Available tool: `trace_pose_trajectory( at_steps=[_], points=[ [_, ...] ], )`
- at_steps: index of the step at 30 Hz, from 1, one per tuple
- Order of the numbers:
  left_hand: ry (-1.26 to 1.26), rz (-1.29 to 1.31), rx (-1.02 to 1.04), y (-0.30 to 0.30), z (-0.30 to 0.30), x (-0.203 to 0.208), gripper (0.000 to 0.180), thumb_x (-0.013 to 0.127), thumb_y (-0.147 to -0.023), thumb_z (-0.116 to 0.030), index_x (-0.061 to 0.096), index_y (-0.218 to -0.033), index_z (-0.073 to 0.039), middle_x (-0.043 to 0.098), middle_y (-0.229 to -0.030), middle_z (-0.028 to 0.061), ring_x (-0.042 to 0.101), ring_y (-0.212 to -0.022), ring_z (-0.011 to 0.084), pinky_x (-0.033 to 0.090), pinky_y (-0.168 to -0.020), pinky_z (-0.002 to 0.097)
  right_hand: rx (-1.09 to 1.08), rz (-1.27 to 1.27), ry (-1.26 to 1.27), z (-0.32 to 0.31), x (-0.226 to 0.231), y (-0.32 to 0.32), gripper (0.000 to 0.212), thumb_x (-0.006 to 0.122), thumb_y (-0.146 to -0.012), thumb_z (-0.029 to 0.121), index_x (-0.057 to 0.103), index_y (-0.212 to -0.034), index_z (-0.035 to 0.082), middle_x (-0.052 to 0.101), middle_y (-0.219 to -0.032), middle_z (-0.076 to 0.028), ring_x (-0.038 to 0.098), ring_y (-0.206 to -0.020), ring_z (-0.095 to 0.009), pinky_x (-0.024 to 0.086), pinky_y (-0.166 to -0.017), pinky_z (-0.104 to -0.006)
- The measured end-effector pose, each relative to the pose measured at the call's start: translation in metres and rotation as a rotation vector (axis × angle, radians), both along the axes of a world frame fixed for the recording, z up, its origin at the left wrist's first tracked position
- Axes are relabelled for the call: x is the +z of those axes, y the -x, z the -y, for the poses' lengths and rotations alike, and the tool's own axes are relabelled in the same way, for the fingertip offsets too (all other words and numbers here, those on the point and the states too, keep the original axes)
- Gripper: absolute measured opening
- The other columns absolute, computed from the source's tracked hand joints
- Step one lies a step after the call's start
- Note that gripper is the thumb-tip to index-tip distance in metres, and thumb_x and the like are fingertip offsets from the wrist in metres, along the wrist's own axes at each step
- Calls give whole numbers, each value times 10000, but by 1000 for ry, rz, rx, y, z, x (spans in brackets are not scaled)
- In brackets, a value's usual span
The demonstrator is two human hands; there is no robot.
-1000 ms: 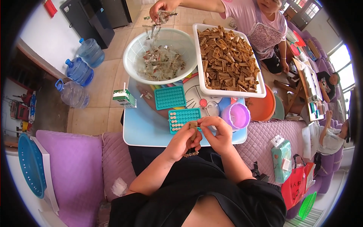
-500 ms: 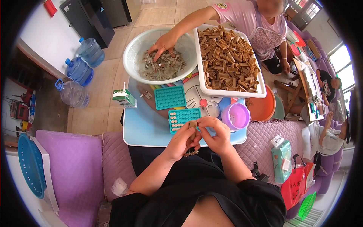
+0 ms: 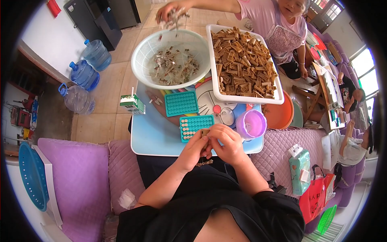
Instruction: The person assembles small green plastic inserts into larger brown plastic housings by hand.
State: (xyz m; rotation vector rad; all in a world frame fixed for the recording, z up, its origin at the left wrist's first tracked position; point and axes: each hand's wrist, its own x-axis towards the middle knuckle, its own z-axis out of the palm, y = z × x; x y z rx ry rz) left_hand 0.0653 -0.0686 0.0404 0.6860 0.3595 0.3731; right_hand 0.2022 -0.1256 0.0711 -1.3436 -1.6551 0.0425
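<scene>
Over the table's near edge, my left hand [image 3: 191, 153] is closed around a small brown oblong piece [image 3: 204, 132], its upper end sticking out between the fingers. My right hand [image 3: 228, 145] meets it from the right, fingers curled and pressed against the piece; the fingertips are partly hidden. Thin brownish strands [image 3: 205, 163] hang beneath my left hand. Just beyond my hands lies a teal compartment tray [image 3: 206, 119] with white round bits in some of its cells. A second teal tray [image 3: 181, 103] lies farther off, and a purple tub [image 3: 252, 124] stands to the right.
A white bin [image 3: 249, 99] heaped with brown oblong pieces and a pale basin [image 3: 139, 72] with scraps stand at the back. A co-worker's hand [image 3: 173, 11] holds scraps above the basin. A green carton [image 3: 133, 105] is at left; an orange tub [image 3: 284, 115] sits beyond the table's right edge.
My right hand has shifted slightly left and closed in over the brown piece. The co-worker's hand has risen out of the basin, lifting a clump of scraps, some of them falling.
</scene>
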Motion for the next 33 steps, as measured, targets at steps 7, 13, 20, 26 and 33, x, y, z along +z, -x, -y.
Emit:
trace_pose_trajectory(
  at_steps=[7, 13, 20, 26, 33],
  points=[
    [-237, -118, 68, 0, 0, 4, 228, 343, -974, -160, 440, -1137, -34, 424, -745, -8, 368, -608, 56, 380, -564, 206, 6, -37, 87, 1, 0, 0, 193, 607, -723, -82, 570, -886, 14, 609, -850, -109, 623, -788, -295, 516, -667, -348],
    [-214, -100, 46, 2, -1, 13, 193, 346, -972, -154, 441, -1099, -45, 425, -753, -10, 366, -608, 55, 376, -573, 208, -7, -220, 144, 5, 6, -7, 197, 644, -694, -85, 590, -856, 13, 638, -872, -118, 653, -818, -234, 521, -699, -299],
    [-203, -86, 23, 2, 2, 10, 167, 344, -975, -150, 438, -1070, -51, 419, -749, -11, 372, -608, 58, 377, -581, 210, -36, -202, 130, 5, -4, -5, 174, 641, -670, -83, 590, -807, 11, 630, -865, -109, 648, -787, -224, 523, -694, -294],
    [-186, -133, 28, -1, 4, 5, 174, 350, -972, -154, 439, -1073, -45, 425, -749, -7, 371, -604, 57, 376, -579, 212, -22, -110, 127, 7, -13, -9, 212, 671, -681, -34, 584, -871, 4, 608, -895, -117, 621, -792, -262, 510, -698, -326],
    [-213, 115, -511, -3, -9, -8, 489, 409, -962, -385, 399, -1278, -12, 558, -926, 79, 515, -758, 121, 418, -698, 231, 352, -392, 319, 23, 1, -54, 293, 726, -721, 116, 603, -953, -16, 616, -914, -125, 609, -889, -257, 464, -823, -351]
  ],
)
